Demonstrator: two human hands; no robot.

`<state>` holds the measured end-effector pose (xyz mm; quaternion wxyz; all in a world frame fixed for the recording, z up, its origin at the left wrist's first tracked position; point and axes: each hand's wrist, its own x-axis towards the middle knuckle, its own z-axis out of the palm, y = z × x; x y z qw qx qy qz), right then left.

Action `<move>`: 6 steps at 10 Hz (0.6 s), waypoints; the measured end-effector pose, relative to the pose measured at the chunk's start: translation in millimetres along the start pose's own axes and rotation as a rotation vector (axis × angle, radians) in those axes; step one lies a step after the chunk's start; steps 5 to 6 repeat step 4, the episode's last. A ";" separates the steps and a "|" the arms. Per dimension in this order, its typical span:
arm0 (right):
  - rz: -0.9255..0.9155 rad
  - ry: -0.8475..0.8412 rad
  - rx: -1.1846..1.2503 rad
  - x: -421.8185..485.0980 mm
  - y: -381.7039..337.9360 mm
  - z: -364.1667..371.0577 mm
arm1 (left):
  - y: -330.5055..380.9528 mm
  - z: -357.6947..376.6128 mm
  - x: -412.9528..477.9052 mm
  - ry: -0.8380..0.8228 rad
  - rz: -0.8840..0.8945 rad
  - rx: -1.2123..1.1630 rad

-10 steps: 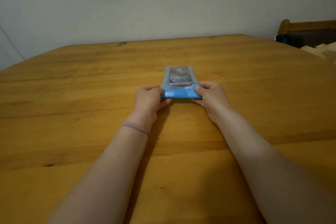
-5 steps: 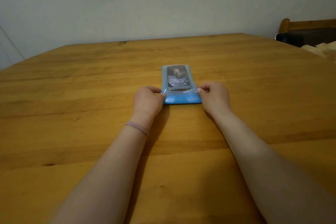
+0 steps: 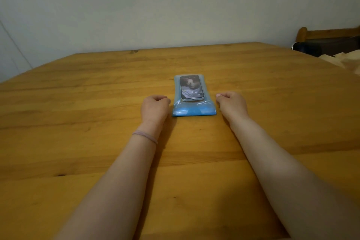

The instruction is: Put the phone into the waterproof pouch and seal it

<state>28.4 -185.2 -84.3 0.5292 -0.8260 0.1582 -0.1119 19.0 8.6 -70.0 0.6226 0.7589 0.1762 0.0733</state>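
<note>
A blue waterproof pouch (image 3: 193, 111) lies flat on the wooden table (image 3: 97, 103), its near end a solid blue strip. Inside it, under the clear window, sits the phone (image 3: 191, 88) with its screen lit and facing up. My left hand (image 3: 154, 107) rests on the table just left of the pouch's near corner, fingers curled, holding nothing. My right hand (image 3: 231, 104) lies just right of the pouch, fingers curled too, a small gap between it and the pouch edge.
The table runs to a pale wall at the back. At the far right, beyond the table edge, stand a wooden bed frame (image 3: 327, 32) with a dark object and some beige bedding (image 3: 348, 59). A hair tie circles my left wrist.
Both hands have let go of the pouch's near corners and moved outward to its sides. The pouch now lies flat on the table.
</note>
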 end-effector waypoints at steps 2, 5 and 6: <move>0.153 -0.174 0.326 1.9 -13.2 -16.9 | 11.4 -8.3 -6.0 -0.135 -0.057 -0.153; 0.156 -0.284 0.299 -9.8 -36.4 -45.1 | 38.8 -24.1 -20.8 -0.274 0.003 -0.089; 0.156 -0.284 0.299 -9.8 -36.4 -45.1 | 38.8 -24.1 -20.8 -0.274 0.003 -0.089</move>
